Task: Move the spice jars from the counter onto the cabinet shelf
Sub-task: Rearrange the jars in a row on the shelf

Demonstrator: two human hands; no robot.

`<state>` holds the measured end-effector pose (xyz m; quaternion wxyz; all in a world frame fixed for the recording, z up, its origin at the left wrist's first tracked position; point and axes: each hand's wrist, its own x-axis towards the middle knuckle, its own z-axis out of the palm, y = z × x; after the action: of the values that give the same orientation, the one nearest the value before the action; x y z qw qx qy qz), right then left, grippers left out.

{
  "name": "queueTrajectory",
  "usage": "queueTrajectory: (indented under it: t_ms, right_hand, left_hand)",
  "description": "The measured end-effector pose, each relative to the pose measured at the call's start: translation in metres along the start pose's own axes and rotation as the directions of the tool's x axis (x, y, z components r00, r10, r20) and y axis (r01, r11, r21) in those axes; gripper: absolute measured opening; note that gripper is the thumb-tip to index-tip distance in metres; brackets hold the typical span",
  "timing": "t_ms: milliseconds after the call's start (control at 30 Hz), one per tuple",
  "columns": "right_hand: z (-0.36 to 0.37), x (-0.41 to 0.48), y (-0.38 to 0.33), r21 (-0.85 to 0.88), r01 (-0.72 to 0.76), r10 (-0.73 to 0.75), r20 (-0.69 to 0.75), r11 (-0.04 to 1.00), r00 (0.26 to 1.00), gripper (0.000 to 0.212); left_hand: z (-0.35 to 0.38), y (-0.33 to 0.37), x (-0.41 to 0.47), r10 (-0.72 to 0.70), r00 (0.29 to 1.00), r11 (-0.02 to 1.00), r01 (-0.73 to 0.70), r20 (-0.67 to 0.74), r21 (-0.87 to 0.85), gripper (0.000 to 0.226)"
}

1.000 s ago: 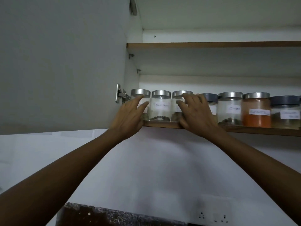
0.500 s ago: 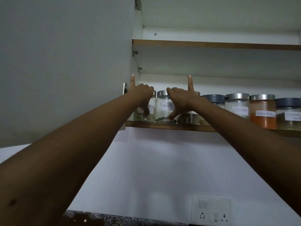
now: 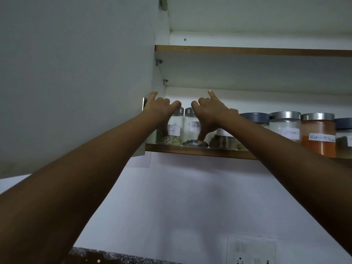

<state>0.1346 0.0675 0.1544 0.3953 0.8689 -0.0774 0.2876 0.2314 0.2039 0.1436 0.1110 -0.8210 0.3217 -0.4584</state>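
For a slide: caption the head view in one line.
Left hand and right hand grip two clear glass, steel-lidded spice jars at the left end of the wooden-edged cabinet shelf.

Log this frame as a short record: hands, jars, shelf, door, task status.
left hand: grips fennel jar, thumb on its front
right hand: fingers curled over Black jar, thumb on its front
other jars: Cloves jar and orange powder jar, upright in the same row
shelf: every visible jar stands on it
cabinet door: open, at left
status: jars on shelf, hands not yet off
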Motion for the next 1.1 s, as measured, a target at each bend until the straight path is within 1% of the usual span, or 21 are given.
queueTrajectory:
  t_ms: [133, 300, 533, 700, 767, 933, 1000, 1100]
  right_hand:
    - [0.006, 0.006, -0.001, -0.020, 0.014, -0.014, -0.024, 1.000, 1.000, 0.109]
    - [0.013, 0.013, -0.002, -0.008, 0.007, -0.007, -0.021, 1.000, 1.000, 0.107]
    - [0.022, 0.029, -0.009, -0.022, -0.021, 0.022, 0.021, 1.000, 1.000, 0.110]
    - [0.029, 0.043, -0.016, -0.022, -0.040, 0.041, 0.071, 0.999, 0.997, 0.108]
    - [0.032, 0.049, -0.019, -0.016, -0.058, 0.059, 0.089, 0.998, 0.994, 0.108]
    - [0.040, 0.063, -0.024, 0.005, -0.089, 0.087, 0.118, 0.996, 0.989, 0.107]
    - [0.044, 0.069, -0.025, 0.013, -0.098, 0.095, 0.121, 0.995, 0.988, 0.107]
    - [0.051, 0.076, -0.025, 0.033, -0.111, 0.107, 0.117, 0.993, 0.987, 0.106]
  left_hand:
    - [0.003, -0.001, 0.003, 0.000, 1.000, 0.999, 0.001, -0.017, 0.032, 0.102]
    - [0.009, 0.001, 0.008, -0.006, 1.000, 0.998, 0.007, -0.020, 0.066, 0.103]
    - [0.017, 0.007, 0.018, -0.023, 0.999, 0.991, 0.020, 0.022, 0.131, 0.101]
    - [0.023, 0.010, 0.035, -0.003, 0.998, 0.983, -0.007, 0.059, 0.182, 0.093]
    - [0.022, 0.007, 0.044, -0.009, 0.995, 0.987, -0.007, 0.099, 0.159, 0.090]
    - [0.022, -0.002, 0.059, -0.012, 0.985, 1.000, 0.008, 0.171, 0.022, 0.079]
    - [0.024, -0.002, 0.065, -0.023, 0.980, 1.000, 0.021, 0.199, 0.011, 0.074]
    - [0.026, -0.001, 0.076, -0.046, 0.960, 0.999, 0.048, 0.277, 0.000, 0.066]
